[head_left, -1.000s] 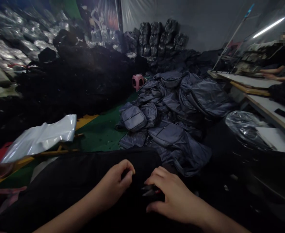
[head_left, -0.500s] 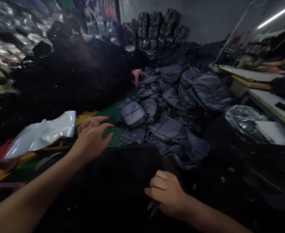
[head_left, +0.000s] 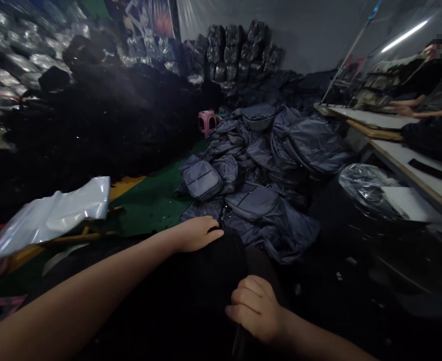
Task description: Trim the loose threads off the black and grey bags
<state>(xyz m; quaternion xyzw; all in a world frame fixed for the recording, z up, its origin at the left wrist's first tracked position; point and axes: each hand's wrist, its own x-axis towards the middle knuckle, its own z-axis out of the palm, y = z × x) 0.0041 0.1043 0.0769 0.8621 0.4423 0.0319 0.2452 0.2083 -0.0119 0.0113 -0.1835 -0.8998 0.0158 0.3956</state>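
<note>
A black fabric bag (head_left: 205, 271) lies in front of me, its lower part lost in shadow. My left hand (head_left: 198, 234) is on the bag's far top edge, thumb on the near side and fingers curled over the edge, partly hidden. Beside the bag's right side, my right hand (head_left: 256, 307) is closed in a fist. Thin pointed blades of thread snips (head_left: 238, 342) stick out below it, dim and partly hidden. Just past the bag lies a heap of dark grey backpacks (head_left: 258, 200).
A silvery plastic sheet (head_left: 55, 215) lies at left. A pink stool (head_left: 207, 123) stands by the heap. Wrapped bundles (head_left: 236, 50) are stacked at the back. People work at a long table (head_left: 424, 165) on the right, near clear plastic bags (head_left: 367, 185).
My left hand has moved right from the air above the floor onto the bag's top edge and closed there. My right hand stays closed beside the bag. The view has shifted slightly.
</note>
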